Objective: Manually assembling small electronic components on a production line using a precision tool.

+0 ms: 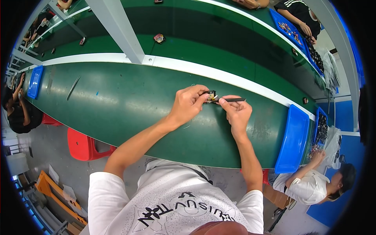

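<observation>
Over the green bench, my left hand [189, 102] is closed around a small black-framed part [212, 94] with pale and yellowish bits inside it. Just to its right, my right hand [237, 112] pinches a slim black tool [235, 100]. One end of the tool sticks out to the right past my fingers, and the other points at the part. Whether the tool's tip touches the part is too small to tell. Both hands are close together, their fingertips a short way apart.
An empty blue tray [293, 139] lies at the bench's right end, another blue tray [35, 82] at its far left. A thin grey strip [73, 87] rests on the green bench [129, 105]. Beyond the white rail, a belt carries a small part [159, 38]. Co-workers sit at both sides.
</observation>
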